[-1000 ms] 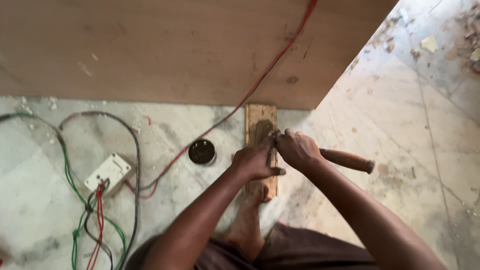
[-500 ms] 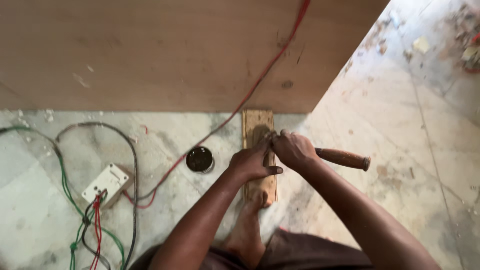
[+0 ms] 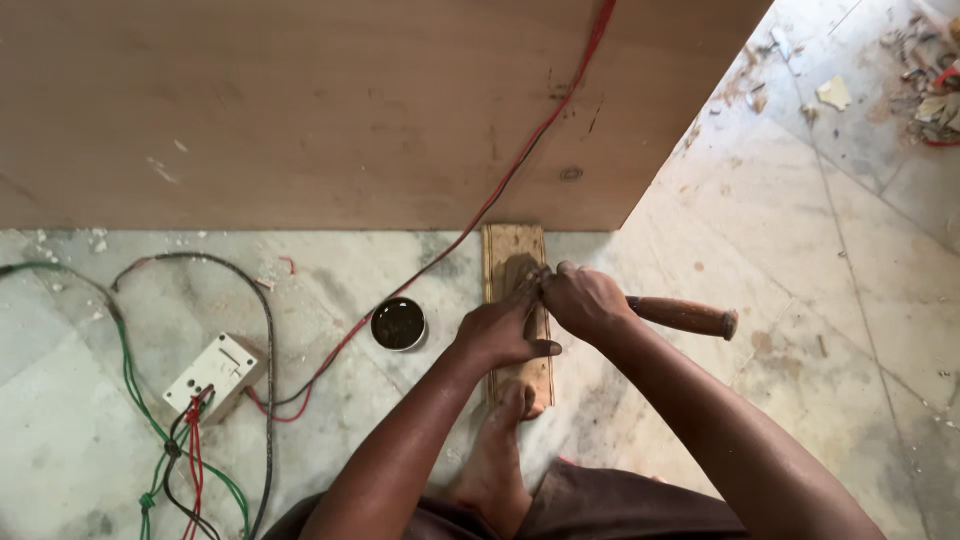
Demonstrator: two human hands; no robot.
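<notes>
I note the nearest item first: a bare foot point(image 3: 500, 450) rests on the near end of a small wooden block point(image 3: 518, 255), pinning it flat on the marble floor point(image 3: 860, 300).

Just beyond the toes, both hands meet over the middle of the block. The right hand point(image 3: 585, 300) is closed around a wood-handled tool point(image 3: 685, 316); its brown handle sticks out to the right, and the working end is hidden under the fingers, so I cannot tell what kind of blade it has. The left hand point(image 3: 500, 330) is curled tight over the block at the tool's tip, thumb out to the right, steadying or guiding it.

Progress, as I judge it: the work on the block is mid-way. The far end of the block shows a darker worn patch, but I see no finished cut or shape; how much is left I cannot tell.

Left of the block sits a small round tin point(image 3: 398, 323) with dark contents, open. Further left, a white switch box point(image 3: 215, 372) with green, black and red wires.

Farthest, a large plywood sheet point(image 3: 300, 110) lies across the floor, touching the block's far end, a red cable point(image 3: 520, 160) running over it.
</notes>
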